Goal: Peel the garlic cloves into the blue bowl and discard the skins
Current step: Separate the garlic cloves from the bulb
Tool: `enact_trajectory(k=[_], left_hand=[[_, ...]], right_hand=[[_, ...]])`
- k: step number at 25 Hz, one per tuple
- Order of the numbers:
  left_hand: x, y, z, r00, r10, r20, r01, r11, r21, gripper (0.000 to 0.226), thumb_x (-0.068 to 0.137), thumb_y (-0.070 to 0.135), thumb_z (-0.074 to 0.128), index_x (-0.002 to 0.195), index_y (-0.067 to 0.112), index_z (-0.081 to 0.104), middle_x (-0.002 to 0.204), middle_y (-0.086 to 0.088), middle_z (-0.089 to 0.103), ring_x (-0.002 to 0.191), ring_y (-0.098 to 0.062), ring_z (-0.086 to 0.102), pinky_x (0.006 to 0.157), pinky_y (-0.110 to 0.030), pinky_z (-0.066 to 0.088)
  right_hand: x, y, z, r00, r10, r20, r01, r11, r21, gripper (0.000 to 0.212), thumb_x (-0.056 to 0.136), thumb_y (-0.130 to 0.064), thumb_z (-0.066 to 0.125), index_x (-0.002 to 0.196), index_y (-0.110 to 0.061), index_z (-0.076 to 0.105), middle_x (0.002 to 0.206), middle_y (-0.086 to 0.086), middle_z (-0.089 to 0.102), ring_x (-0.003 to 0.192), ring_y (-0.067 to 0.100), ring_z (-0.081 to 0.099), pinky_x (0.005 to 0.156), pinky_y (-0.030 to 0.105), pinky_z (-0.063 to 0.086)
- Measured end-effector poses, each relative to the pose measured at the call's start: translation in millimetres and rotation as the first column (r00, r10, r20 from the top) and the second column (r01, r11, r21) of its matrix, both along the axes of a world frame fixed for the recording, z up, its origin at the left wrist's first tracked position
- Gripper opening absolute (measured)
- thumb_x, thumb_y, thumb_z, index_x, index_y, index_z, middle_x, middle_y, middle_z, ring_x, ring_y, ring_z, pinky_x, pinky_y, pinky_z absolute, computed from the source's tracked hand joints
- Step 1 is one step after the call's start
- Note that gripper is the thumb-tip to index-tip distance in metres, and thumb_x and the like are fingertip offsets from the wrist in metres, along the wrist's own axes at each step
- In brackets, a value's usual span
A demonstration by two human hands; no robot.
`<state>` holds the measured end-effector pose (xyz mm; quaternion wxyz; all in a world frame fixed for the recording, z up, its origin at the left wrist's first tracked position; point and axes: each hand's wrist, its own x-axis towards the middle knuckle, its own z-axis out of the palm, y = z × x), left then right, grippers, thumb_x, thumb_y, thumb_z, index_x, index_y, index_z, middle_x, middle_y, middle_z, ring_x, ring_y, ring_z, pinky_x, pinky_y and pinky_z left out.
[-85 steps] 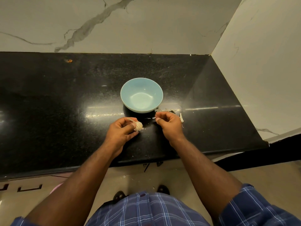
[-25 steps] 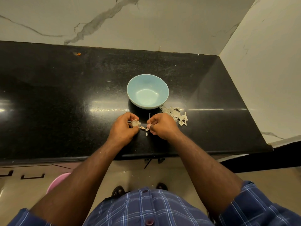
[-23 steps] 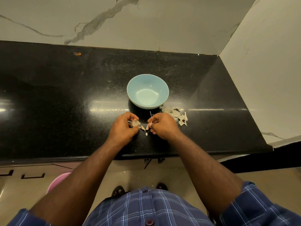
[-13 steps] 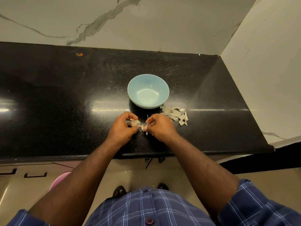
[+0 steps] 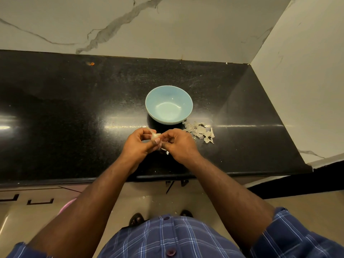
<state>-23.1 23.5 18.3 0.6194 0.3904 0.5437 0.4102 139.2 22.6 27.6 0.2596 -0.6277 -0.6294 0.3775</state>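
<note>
— While the person stands at the black counter (image 5: 74,108), where is the garlic?
— At the centre of the frame, the left hand (image 5: 136,146) grips a garlic piece (image 5: 154,135), fingers curled round it and the thumb pressed along its near side. A thin papery tail rises from it toward the upper left.

— And the other hand?
— The right hand (image 5: 178,144) meets it from the right, fingertips bunched and pinching at the garlic's right edge. Whether they hold skin or clove, the view does not tell.

— Where does the blue bowl (image 5: 169,104) sit?
— Just above the hands, upright on the counter, apart from both. Nothing shows inside it but a sheen of light.

— Any skins?
— A pile of skins (image 5: 200,132) lies on the counter just below and right of the bowl, beside the right hand. A few pale scraps (image 5: 166,151) lie under the hands.

— What frames the scene?
— Marble walls (image 5: 167,25) fill the top and right of the frame. A blue checked shirt (image 5: 167,239) fills the bottom, and part of a pink tub (image 5: 68,204) peeks out at lower left.
</note>
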Motion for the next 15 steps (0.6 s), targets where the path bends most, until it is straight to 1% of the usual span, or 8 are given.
enact_trajectory(k=[2,4,7,9,11,13,15], left_hand=[[1.3,-0.3,-0.7,0.999,0.004,0.050,-0.004,1.000,-0.017,0.019,0.091,-0.002,0.069,0.109,-0.003,0.062,0.097,-0.014,0.072,0.090,-0.022,0.076,0.078,-0.028,0.063],[0.9,0.0,-3.0,0.994,0.024,0.105,-0.020,0.999,-0.034,0.013,0.092,-0.002,0.067,0.104,0.000,0.063,0.094,-0.012,0.073,0.093,-0.023,0.075,0.078,-0.028,0.062],[-3.7,2.7,-7.1,0.987,0.073,0.145,-0.061,0.995,-0.083,0.011,0.093,0.001,0.066,0.103,0.005,0.064,0.101,-0.014,0.075,0.098,-0.027,0.075,0.079,-0.030,0.061],[-6.8,3.9,-8.7,0.991,0.074,0.109,-0.065,0.994,-0.088,0.016,0.094,0.002,0.066,0.110,0.004,0.065,0.107,-0.016,0.075,0.100,-0.029,0.075,0.083,-0.034,0.061],[-7.8,4.5,-9.3,0.994,0.070,0.084,-0.063,0.994,-0.086,0.019,0.094,0.001,0.065,0.112,0.006,0.066,0.110,-0.013,0.075,0.103,-0.028,0.074,0.086,-0.036,0.060],[-6.9,4.0,-7.8,0.995,0.055,0.081,-0.049,0.996,-0.073,0.021,0.094,-0.002,0.064,0.109,0.012,0.068,0.108,-0.009,0.076,0.102,-0.024,0.074,0.085,-0.033,0.061],[-5.7,4.2,-6.4,0.996,0.057,0.069,-0.053,0.997,-0.063,0.023,0.093,-0.003,0.065,0.109,0.015,0.067,0.107,-0.010,0.075,0.099,-0.021,0.075,0.081,-0.030,0.061]], right_hand=[[-0.8,0.8,3.3,0.999,-0.013,0.035,0.012,1.000,0.017,0.007,0.088,-0.023,0.077,0.092,-0.026,0.072,0.086,-0.010,0.070,0.078,0.003,0.066,0.066,0.020,0.053],[-0.6,0.5,4.9,0.998,0.003,0.069,-0.002,1.000,-0.004,0.008,0.090,-0.024,0.075,0.088,-0.026,0.067,0.085,-0.009,0.068,0.076,0.004,0.064,0.061,0.017,0.046],[2.0,1.2,4.0,0.998,-0.028,0.057,0.030,0.999,-0.031,0.007,0.088,-0.026,0.073,0.085,-0.023,0.067,0.078,-0.007,0.069,0.073,0.006,0.064,0.063,0.022,0.049],[4.3,2.2,3.4,0.997,-0.049,0.054,0.053,0.996,-0.071,0.006,0.086,-0.023,0.072,0.083,-0.020,0.067,0.076,-0.005,0.069,0.073,0.009,0.064,0.065,0.027,0.051],[5.7,3.4,1.2,0.995,-0.027,0.101,0.037,0.994,-0.102,0.006,0.085,-0.022,0.072,0.083,-0.019,0.067,0.076,-0.004,0.069,0.074,0.010,0.065,0.066,0.030,0.053],[6.4,4.2,0.9,0.990,0.000,0.142,0.018,0.993,-0.120,0.007,0.085,-0.022,0.073,0.083,-0.019,0.068,0.076,-0.004,0.069,0.074,0.010,0.065,0.069,0.032,0.056],[8.3,6.2,0.9,0.989,0.012,0.145,0.008,0.990,-0.138,0.007,0.086,-0.023,0.074,0.084,-0.019,0.068,0.076,-0.005,0.070,0.073,0.010,0.065,0.069,0.032,0.056]])
